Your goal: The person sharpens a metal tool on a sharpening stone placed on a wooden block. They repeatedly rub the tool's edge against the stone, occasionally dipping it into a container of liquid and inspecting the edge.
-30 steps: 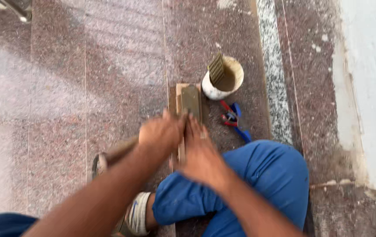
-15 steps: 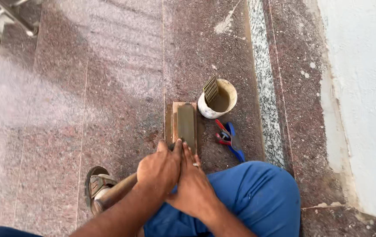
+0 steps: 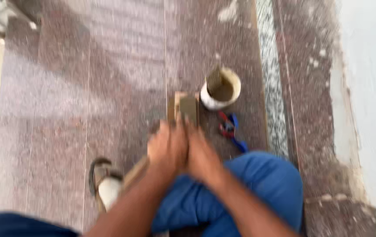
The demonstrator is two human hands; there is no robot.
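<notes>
My left hand (image 3: 167, 148) and my right hand (image 3: 202, 153) are pressed side by side on the near end of a flat wooden block (image 3: 183, 108) lying on the reddish granite floor (image 3: 109, 96). Both hands are closed over the block's end, with the fingers pointing away from me. The frame is blurred, so the exact grip is unclear. A long wooden handle (image 3: 134, 174) runs back from under my left hand toward my foot. My knee in blue trousers (image 3: 258, 180) sits under my right forearm.
A small white bucket (image 3: 221, 91) with a notched scraper in it stands just beyond the block on the right. Red and blue pliers (image 3: 231, 131) lie beside the block. My sandalled foot (image 3: 104, 184) is at the lower left. A white wall (image 3: 372, 87) runs along the right.
The view has shifted, so the block, bucket and hands sit a little further from the top edge. My hands have stayed together on the block's near end.
</notes>
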